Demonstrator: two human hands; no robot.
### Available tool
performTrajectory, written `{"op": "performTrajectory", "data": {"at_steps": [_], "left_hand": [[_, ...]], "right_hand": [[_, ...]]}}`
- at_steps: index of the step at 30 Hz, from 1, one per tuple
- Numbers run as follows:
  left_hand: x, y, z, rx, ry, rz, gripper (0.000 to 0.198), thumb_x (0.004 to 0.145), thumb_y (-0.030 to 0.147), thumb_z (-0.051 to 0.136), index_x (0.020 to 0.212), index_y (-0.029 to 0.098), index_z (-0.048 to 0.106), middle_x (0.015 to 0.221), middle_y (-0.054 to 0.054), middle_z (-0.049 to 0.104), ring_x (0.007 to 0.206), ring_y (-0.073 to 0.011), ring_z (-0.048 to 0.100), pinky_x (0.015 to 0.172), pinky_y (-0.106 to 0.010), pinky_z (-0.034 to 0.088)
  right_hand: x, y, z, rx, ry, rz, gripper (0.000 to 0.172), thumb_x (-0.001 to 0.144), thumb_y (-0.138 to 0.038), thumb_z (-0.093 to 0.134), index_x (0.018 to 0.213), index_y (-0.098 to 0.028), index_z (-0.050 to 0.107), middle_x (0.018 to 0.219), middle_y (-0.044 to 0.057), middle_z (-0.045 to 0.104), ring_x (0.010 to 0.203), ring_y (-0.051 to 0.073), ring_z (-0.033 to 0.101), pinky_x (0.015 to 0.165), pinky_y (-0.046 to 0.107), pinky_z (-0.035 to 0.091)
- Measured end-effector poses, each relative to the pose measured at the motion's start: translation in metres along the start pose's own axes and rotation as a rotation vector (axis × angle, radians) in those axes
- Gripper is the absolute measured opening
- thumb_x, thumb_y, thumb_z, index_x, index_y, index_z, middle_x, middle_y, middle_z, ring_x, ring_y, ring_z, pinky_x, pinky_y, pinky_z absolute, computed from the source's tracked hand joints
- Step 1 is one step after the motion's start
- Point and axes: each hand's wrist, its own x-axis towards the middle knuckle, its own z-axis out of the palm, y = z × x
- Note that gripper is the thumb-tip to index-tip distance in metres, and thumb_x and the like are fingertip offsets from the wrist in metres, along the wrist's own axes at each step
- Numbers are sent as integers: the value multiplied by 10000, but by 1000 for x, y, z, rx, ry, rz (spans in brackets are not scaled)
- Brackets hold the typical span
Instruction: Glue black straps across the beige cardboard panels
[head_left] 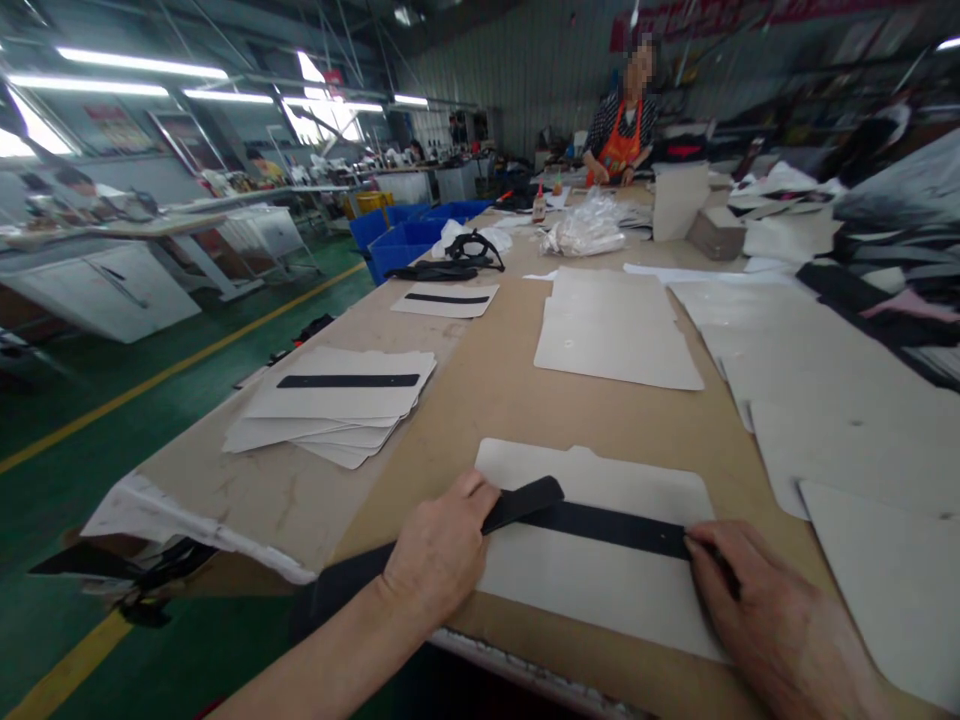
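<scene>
A pale cut panel (600, 580) lies at the near edge of the long brown table (487, 390). A black strip (600, 520) runs across it. My left hand (439, 550) is closed at the strip's left end, where a second black strip end (525, 497) lifts slightly. My right hand (772, 620) presses its fingers on the strip's right end.
A stack of pale panels (330, 410) topped by a black strip lies to the left, more panels (615, 330) ahead and to the right. Black straps (472, 250), plastic bags (585, 235) and a glue bottle (538, 205) sit farther off. A person in an orange apron (622, 140) works at the far end.
</scene>
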Motion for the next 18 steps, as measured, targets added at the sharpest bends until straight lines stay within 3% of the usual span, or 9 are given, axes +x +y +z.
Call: {"op": "performTrajectory", "data": {"at_steps": [3, 6, 11, 18], "left_hand": [[-5, -2, 2, 136, -92, 71, 626, 796, 54, 441, 1366, 307, 495, 1306, -54, 577, 920, -226, 687, 744, -350, 551], [-7, -5, 3, 208, -144, 132, 791, 766, -6, 386, 1480, 333, 376, 1391, -68, 532, 969, -237, 687, 767, -364, 565], [-6, -7, -2, 215, -190, 221, 811, 759, -49, 355, 1499, 282, 363, 1407, -104, 518, 1075, -231, 655, 858, -350, 561], [-3, -10, 0, 232, -213, 241, 833, 750, -61, 346, 1507, 285, 341, 1380, -99, 519, 1104, -236, 644, 892, -382, 568]], "right_hand": [[-3, 2, -2, -96, -5, -102, 267, 959, -298, 393, 1066, -259, 634, 1062, 40, 701, 788, 171, 701, 614, 267, 532], [-7, 4, -5, -225, -45, -213, 401, 888, -148, 407, 1199, -276, 624, 1112, 46, 687, 810, 155, 697, 582, 219, 534], [-12, 0, -12, -409, -75, -347, 624, 743, -9, 452, 1295, -274, 575, 1141, 58, 665, 817, 162, 682, 529, 183, 534], [-8, -11, -12, -457, -75, -515, 604, 697, 27, 459, 1260, -143, 595, 1041, 106, 676, 845, 224, 664, 553, 269, 593]]}}
